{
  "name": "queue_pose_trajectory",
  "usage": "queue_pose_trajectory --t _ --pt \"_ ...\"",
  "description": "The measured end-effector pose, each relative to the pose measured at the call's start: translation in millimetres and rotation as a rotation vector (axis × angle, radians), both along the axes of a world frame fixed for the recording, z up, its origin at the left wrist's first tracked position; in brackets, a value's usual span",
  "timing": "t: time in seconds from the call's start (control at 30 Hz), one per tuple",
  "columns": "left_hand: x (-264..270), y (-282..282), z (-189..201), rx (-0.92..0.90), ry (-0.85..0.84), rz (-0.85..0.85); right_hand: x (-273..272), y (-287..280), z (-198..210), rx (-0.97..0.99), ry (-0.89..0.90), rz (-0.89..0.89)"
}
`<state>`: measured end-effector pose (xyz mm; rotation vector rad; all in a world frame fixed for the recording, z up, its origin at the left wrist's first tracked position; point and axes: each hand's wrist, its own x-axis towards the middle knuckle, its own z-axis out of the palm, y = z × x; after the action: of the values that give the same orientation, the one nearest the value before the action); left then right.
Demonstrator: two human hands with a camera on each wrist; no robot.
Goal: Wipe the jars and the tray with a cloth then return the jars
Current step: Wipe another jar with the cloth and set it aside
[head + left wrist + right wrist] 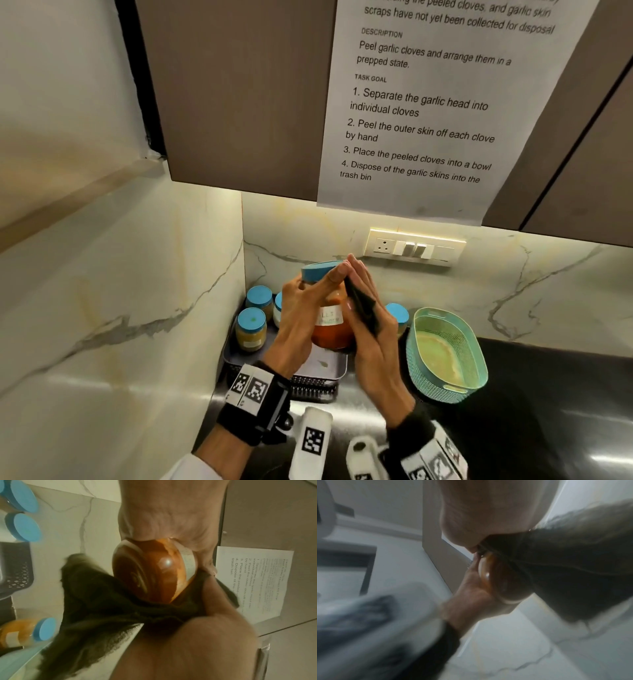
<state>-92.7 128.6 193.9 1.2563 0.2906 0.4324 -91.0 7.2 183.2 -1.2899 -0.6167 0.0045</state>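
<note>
Hands [301, 318] hold jar [330, 329] above black counter [548, 394], marble walls [120, 291].

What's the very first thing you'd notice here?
The jar of orange-red stuff, lifted above the dark tray in the counter corner, squeezed between the left hand and the right hand pressing a dark cloth. Then the big instruction sheet on the cupboard above.

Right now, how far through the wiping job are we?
Early to midway, I'd judge. In hand: the left hand holds the red-filled jar above the tray while the right hand presses a dark cloth against it. The other blue-lidded jars stand on the tray; whether they're wiped can't be told. Left: the tray, then returning this jar.
</note>
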Motion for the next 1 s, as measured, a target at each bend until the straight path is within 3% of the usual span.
queue_pose_trajectory --t 0.1,0.27,0.33,0.5,0.6,0.67,0.77,0.83,0.87,0.97,1.0 --pt "-4 -10 -1 -0.014 -0.002 0.0 16 -2 17 -0.01 0.175 -0.034" --pt "-1 -10 0 -0.047 0.003 0.013 -1 -3 -10 -0.045 -0.118 -0.043" --pt "-3 -16 0 -0.063 -0.003 -0.002 5 -4 -17 -0.057 -0.114 -0.038" --pt "-8 -20 5 -0.13 0.041 -0.018 29 -18 19 0.105 0.34 -0.054" --pt "-9 -18 11 -0.163 0.076 -0.063 25 -17 24 0.099 0.381 -0.014" --pt "-8 -19 12 -0.17 0.079 -0.104 13 -14 19 0.105 0.289 -0.061" --pt "-7 -13 10 -0.15 0.063 -0.073 -6 -15 6 -0.024 -0.102 -0.052" --pt "-9 -9 6 -0.133 0.056 -0.042 -5 -17 2 -0.133 -0.238 0.0" --pt "-10 -9 5 -0.127 0.052 -0.034 -1 -16 7 -0.137 -0.206 0.007" --pt "-12 -16 4 -0.104 0.026 -0.047 16 -13 27 -0.044 0.143 -0.014" --pt "-12 -18 4 -0.108 0.016 -0.038 16 -12 30 -0.045 0.154 -0.01"
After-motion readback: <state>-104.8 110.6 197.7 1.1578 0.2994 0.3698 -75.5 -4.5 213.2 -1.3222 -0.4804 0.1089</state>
